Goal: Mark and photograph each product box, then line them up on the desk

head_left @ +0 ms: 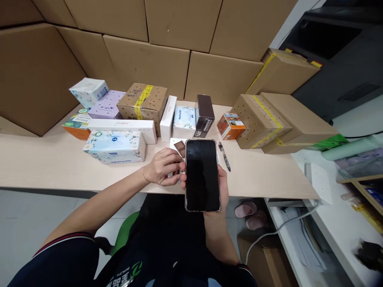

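My right hand [223,185] holds a smartphone [202,175] upright, its dark screen facing me. The fingertips of that hand wrap round the phone's left edge. Close to this edge is my left hand [164,167], its fingers loosely bent and the thumb apart from them. Whether it touches the phone I cannot tell. Partly hidden behind the phone and my left fingers lies a white packet with a brown picture [179,147]. Right of the phone, a black pen [224,156] lies on the table [263,175].
Tissue packs [115,147], a long white box [122,126], a taped carton [143,103] and a dark brown box [205,113] stand at the back. An orange box [231,126] sits beside larger cartons [260,121] on the right. Cardboard walls [143,63] rise behind.
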Demonstrator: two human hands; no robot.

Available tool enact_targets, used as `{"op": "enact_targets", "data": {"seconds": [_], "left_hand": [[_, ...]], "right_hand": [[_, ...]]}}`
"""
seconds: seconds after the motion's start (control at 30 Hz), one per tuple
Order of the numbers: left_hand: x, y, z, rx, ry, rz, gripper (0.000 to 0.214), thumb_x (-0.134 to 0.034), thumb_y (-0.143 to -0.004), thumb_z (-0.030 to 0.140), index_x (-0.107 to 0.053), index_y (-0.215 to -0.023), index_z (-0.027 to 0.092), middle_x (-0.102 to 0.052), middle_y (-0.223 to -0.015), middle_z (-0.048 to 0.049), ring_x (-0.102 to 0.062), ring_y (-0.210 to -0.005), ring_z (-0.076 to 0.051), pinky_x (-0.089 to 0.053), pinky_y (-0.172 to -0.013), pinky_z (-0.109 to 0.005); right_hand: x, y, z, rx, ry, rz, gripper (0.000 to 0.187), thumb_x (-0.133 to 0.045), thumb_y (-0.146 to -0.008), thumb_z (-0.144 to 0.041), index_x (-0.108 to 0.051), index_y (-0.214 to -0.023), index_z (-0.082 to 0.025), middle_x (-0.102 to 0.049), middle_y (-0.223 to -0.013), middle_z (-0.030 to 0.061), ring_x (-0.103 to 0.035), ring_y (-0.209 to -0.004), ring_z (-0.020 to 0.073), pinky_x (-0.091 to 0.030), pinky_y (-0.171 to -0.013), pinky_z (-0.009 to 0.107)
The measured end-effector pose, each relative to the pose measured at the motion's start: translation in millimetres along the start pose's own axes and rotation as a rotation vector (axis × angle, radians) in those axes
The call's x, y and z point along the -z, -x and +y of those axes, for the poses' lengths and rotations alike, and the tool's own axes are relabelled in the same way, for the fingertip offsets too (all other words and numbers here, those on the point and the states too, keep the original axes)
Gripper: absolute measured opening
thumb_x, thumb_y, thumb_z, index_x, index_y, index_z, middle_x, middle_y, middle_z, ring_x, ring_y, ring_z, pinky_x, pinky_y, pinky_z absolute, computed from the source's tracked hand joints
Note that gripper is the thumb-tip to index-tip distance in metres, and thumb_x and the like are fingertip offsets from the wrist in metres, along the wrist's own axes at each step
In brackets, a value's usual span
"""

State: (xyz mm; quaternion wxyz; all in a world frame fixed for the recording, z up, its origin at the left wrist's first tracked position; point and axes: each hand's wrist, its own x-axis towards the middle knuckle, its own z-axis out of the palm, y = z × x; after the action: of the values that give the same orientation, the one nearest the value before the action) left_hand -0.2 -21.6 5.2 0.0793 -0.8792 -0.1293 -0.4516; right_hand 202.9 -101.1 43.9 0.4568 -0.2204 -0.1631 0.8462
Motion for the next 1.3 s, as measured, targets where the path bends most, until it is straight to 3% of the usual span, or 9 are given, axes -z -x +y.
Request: {"op": "enact_targets", "data": {"seconds": [0.53, 0.73, 0.8, 0.87, 0.97, 1.07, 1.13, 1.17, 1.3], "left_hand": [[0.6, 0, -1, 0.011, 0.044, -0.005, 0.016, -0.067, -0.087, 0.036, -0.068, -0.094, 0.022, -0.075, -0.093, -0.0106, -0.071, -0.086, -0.026, -0.059, -0.073, -0.04], [1.7, -3, -1, -0.012, 0.013, -0.005, 0.02, -0.065, -0.087, 0.035, -0.067, -0.098, 0.019, -0.074, -0.092, -0.012, -0.069, -0.086, -0.026, -0.058, -0.073, -0.04], [2.3, -3, -1, 0.002, 0.007, -0.02, 0.024, -0.064, -0.088, 0.037, -0.067, -0.104, 0.019, -0.074, -0.093, -0.0113, -0.069, -0.087, -0.026, -0.057, -0.074, -0.041], [2.9, -3, -1, 0.022, 0.008, -0.03, 0.028, -0.062, -0.089, 0.04, -0.067, -0.108, 0.02, -0.074, -0.096, -0.0103, -0.069, -0.089, -0.026, -0.056, -0.076, -0.041], [3.2, -1, -1, 0.029, 0.026, -0.035, 0.033, -0.063, -0.088, 0.044, -0.066, -0.11, 0.02, -0.074, -0.098, -0.0107, -0.067, -0.092, -0.027, -0.054, -0.08, -0.043], [3.6, 2, -3, 0.035, 0.042, -0.073, 0.038, -0.065, -0.087, 0.048, -0.067, -0.111, 0.019, -0.073, -0.103, -0.0121, -0.066, -0.098, -0.029, -0.051, -0.088, -0.048], [4.1, 4, -4, 0.064, 0.053, -0.111, 0.041, -0.065, -0.088, 0.052, -0.067, -0.113, 0.02, -0.072, -0.108, -0.0125, -0.064, -0.106, -0.031, -0.047, -0.099, -0.054], [4.5, 5, -5, 0.086, 0.061, -0.133, 0.043, -0.065, -0.088, 0.054, -0.067, -0.115, 0.021, -0.072, -0.112, -0.0128, -0.063, -0.111, -0.033, -0.043, -0.105, -0.058], [7.1, 10, -7, 0.213, 0.145, -0.268, 0.061, -0.072, -0.081, 0.067, -0.069, -0.126, 0.027, -0.061, -0.136, -0.0157, -0.047, -0.14, -0.043, -0.026, -0.12, -0.07]], "right_hand": [[3, -3, 1, 0.026, -0.025, -0.041, 0.059, -0.056, -0.085, -0.068, -0.07, -0.117, -0.02, -0.079, -0.11, 0.0118, -0.072, -0.113, 0.0322, -0.061, -0.096, 0.058], [9, 0, -3, 0.006, -0.021, -0.058, 0.063, -0.057, -0.086, -0.069, -0.068, -0.122, -0.018, -0.08, -0.109, 0.0122, -0.077, -0.097, 0.0283, -0.065, -0.085, 0.048], [14, 9, -11, 0.072, 0.025, 0.006, 0.065, -0.056, -0.086, -0.068, -0.068, -0.126, -0.017, -0.08, -0.108, 0.0126, -0.077, -0.092, 0.0278, -0.065, -0.082, 0.047], [21, 21, -25, 0.266, 0.099, 0.142, 0.063, -0.055, -0.087, -0.065, -0.068, -0.127, -0.018, -0.08, -0.109, 0.0127, -0.077, -0.089, 0.028, -0.065, -0.08, 0.047], [41, 40, -53, 0.695, 0.305, 0.436, 0.058, -0.053, -0.087, -0.06, -0.07, -0.126, -0.021, -0.079, -0.112, 0.012, -0.077, -0.092, 0.0285, -0.063, -0.083, 0.047], [78, 54, -84, 0.961, 0.748, 0.842, 0.059, -0.061, -0.082, -0.055, -0.066, -0.131, -0.021, -0.075, -0.121, 0.0112, -0.075, -0.095, 0.028, -0.056, -0.098, 0.052], [109, 59, -104, 0.939, 1.28, 1.11, 0.071, -0.066, -0.08, -0.054, -0.062, -0.14, -0.017, -0.07, -0.132, 0.0172, -0.068, -0.116, 0.0337, -0.046, -0.11, 0.057], [124, 60, -112, 0.884, 1.527, 1.162, 0.073, -0.064, -0.081, -0.055, -0.062, -0.14, -0.013, -0.066, -0.137, 0.0219, -0.063, -0.126, 0.038, -0.041, -0.114, 0.06], [175, 57, -131, 0.673, 1.996, 1.111, 0.078, -0.051, -0.084, -0.057, -0.062, -0.138, -0.002, -0.065, -0.132, 0.032, -0.061, -0.123, 0.0438, -0.043, -0.108, 0.063]]}}
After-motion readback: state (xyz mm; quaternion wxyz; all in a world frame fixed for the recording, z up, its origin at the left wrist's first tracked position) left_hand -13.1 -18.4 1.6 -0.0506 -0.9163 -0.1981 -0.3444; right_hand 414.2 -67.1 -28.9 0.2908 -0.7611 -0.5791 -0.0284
